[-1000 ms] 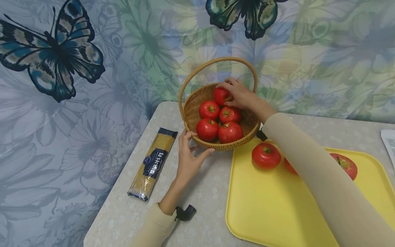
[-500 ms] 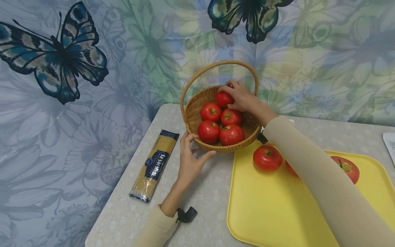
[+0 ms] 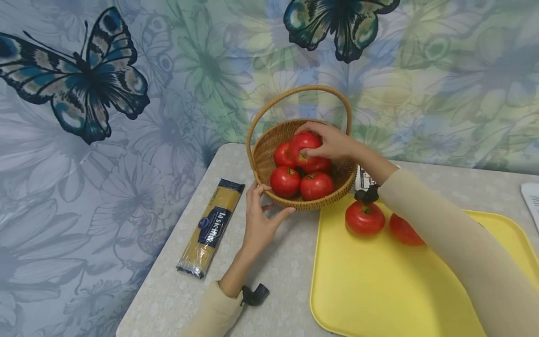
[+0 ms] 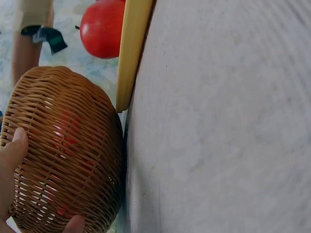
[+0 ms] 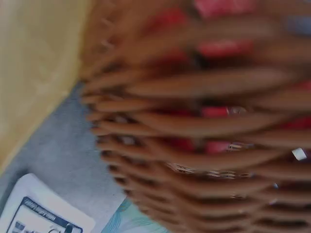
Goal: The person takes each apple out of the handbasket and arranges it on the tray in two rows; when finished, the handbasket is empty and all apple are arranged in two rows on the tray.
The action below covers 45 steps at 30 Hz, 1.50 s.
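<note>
A wicker basket [image 3: 269, 133] with a tall arched handle stands at the back of the table, several red apples [image 3: 285, 181] inside. My right hand [image 3: 332, 142] reaches in under the handle and grips one apple [image 3: 306, 141] from above, its stem end tilted toward me. That apple overlaps the others behind it. My left hand [image 3: 262, 224] holds the front left of the basket, fingertips at the rim and thumb against the outer side. In the left wrist view, red shows through the basket weave [image 4: 63, 145]. The right wrist view is filled by the weave; the right hand is hidden there.
A yellow tray [image 3: 362, 290] lies on the right, bearing apples [image 3: 364, 218] partly under my right sleeve. A pack of spaghetti [image 3: 210, 228] lies left of the basket. Behind the tray is a white printed card [image 3: 363, 179]; a white object [image 3: 531, 201] sits at the right edge.
My right hand, gripping an apple, has come lower and nearer, with the apple now tilted over the others. My left hand stays at the basket. The whole view has shifted slightly.
</note>
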Tool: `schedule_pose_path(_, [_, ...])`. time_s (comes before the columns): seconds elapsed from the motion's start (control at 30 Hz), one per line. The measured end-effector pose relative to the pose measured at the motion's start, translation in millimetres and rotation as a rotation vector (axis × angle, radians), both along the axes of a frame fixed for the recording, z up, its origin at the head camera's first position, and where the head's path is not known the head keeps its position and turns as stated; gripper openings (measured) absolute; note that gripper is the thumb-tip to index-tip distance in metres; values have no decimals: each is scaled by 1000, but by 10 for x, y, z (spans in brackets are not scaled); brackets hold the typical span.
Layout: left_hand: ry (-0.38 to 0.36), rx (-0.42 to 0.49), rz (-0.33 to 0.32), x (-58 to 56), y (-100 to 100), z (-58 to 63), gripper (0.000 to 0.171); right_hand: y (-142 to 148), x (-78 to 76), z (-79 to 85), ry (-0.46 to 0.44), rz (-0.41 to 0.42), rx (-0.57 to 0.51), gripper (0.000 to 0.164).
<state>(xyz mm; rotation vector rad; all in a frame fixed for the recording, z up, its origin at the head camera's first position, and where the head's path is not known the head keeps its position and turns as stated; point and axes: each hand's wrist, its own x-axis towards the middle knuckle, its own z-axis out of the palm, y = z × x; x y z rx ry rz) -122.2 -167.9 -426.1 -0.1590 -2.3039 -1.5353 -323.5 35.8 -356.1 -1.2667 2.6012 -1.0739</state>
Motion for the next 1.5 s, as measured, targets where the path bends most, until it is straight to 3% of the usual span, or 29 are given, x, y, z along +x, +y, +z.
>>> schedule_pose_path(0.1, [7, -6, 10, -52, -25, -126, 68, 49, 104, 0, -71, 98, 65, 44])
schedule_pose_path(0.2, [13, -28, 17, -88, -73, -221, 69, 61, 165, -24, -106, 142, 95, 43])
schedule_pose_path(0.3, [15, -45, 14, -101, -97, -259, 69, 80, 189, -44, -134, 135, 106, 49])
schedule_pose_path(0.4, [20, -47, 10, -105, -100, -268, 69, 99, 197, -56, -141, 139, 122, 65])
schedule_pose_path(0.5, [25, -51, 7, -109, -91, -262, 71, 115, 201, -63, -112, 153, 127, 76])
schedule_pose_path(0.7, [13, -56, 12, -112, -83, -265, 72, 175, 224, -53, -17, 113, 74, 74])
schedule_pose_path(0.97, [8, -28, 10, -118, -72, -243, 72, 538, 475, 176, -68, 56, -45, 75])
schedule_pose_path(1.3, [-1, -22, 17, -126, -3, -235, 74, 1487, 957, 236, -74, -152, -94, 80])
schedule_pose_path(1.33, [-1, -19, 17, -112, 11, -186, 73, 1601, 1007, 229, -87, -190, -90, 81])
schedule_pose_path(1.5, [-4, -2, 22, -115, 10, -181, 73, 2242, 1304, 79, -184, -428, -56, 85])
